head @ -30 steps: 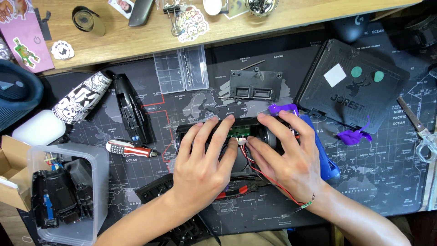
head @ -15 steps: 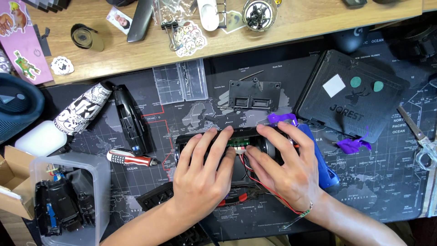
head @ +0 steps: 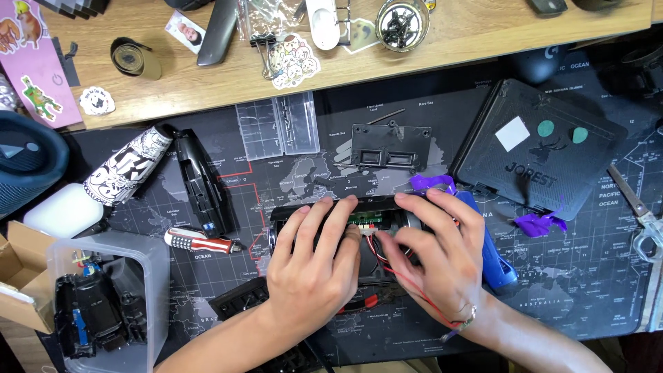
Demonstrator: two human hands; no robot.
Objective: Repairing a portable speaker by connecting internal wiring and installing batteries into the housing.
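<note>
A black cylindrical device (head: 373,211) lies opened on the dark map-printed desk mat (head: 594,290), with a green circuit board and red and black wires showing inside. My left hand (head: 314,266) rests flat over its left half, fingers spread on the casing. My right hand (head: 438,252) covers its right half, fingertips pinching at the wires beside the board. A thin red wire (head: 414,293) loops out under my right hand. Most of the device is hidden beneath both hands.
A blue tool (head: 494,259) lies right of my right hand. A black lidded case (head: 545,148), a black panel (head: 390,146), a clear box (head: 280,126), a red-handled screwdriver (head: 200,240), a black shell piece (head: 200,181), scissors (head: 639,214) and a clear tub (head: 103,304) surround the work.
The view has shifted slightly so everything sits a little lower in frame. Both hands stay on the device; my right fingers have drawn in toward the wires.
</note>
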